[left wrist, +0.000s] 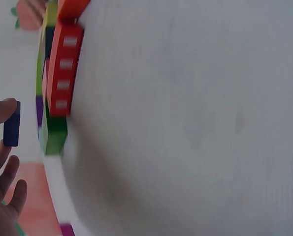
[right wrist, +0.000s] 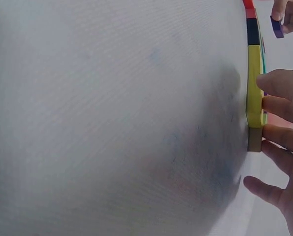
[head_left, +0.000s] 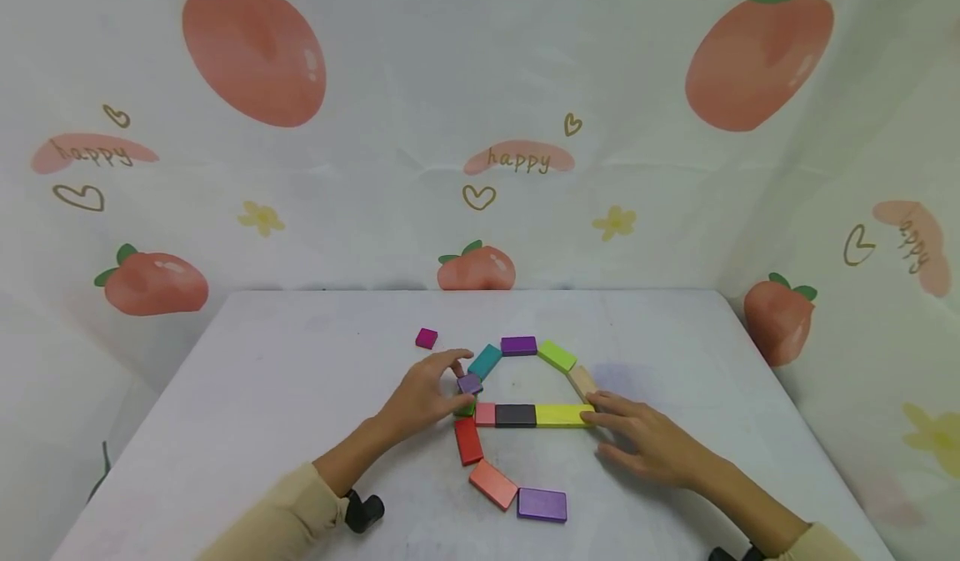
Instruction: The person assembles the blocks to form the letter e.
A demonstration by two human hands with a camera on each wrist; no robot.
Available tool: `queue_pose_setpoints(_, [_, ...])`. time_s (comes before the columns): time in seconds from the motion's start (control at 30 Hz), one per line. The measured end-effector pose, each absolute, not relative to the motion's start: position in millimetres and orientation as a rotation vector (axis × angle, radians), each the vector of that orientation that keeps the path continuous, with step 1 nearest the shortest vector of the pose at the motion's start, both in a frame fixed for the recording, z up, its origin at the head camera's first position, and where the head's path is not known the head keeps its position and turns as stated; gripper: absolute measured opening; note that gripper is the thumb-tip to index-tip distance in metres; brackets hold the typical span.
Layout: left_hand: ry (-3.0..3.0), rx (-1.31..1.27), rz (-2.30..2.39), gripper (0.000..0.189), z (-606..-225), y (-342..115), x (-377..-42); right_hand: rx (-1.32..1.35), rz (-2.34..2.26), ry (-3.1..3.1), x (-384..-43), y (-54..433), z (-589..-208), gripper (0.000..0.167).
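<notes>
Between thumb and fingertips, my left hand (head_left: 422, 394) pinches a small purple block (head_left: 469, 384), raised above the green block (head_left: 466, 408). In the left wrist view that purple block (left wrist: 12, 124) looks dark blue and stands apart from the green block (left wrist: 55, 135). My right hand (head_left: 652, 440) is at the right end of the yellow block (head_left: 564, 415), fingers extended over it and near the tan block (head_left: 582, 383). From the right wrist view, the fingers spread beside the yellow block (right wrist: 254, 88); whether they press on it I cannot tell.
A pink block (head_left: 486, 415) and black block (head_left: 515, 415) join the yellow one in a row. Teal (head_left: 485, 362), purple (head_left: 519, 346) and lime (head_left: 557, 356) blocks arch behind. Red (head_left: 468, 442), coral (head_left: 493, 484) and violet (head_left: 542, 504) blocks curve in front. A magenta block (head_left: 427, 338) lies apart.
</notes>
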State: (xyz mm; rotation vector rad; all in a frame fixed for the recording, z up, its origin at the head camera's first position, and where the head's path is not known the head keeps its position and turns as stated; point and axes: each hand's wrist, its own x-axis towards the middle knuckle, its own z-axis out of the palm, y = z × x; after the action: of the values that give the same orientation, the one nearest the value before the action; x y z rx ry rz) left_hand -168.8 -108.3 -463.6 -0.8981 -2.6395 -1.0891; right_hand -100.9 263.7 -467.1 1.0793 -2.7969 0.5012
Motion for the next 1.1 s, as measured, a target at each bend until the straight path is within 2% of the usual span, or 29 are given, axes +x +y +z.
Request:
queue_pose_setpoints(0.33, [-2.696,-1.146,-1.181,0.062,-461,-68,-138,1.075,0.491,-2.815,-100,263,-467,0.044])
queue_pose_setpoints(1.1, [-2.779,-1.344,-1.102,0.054,-461,5,-78,1.076,0.513,-2.779,-99,263,-467,0.047])
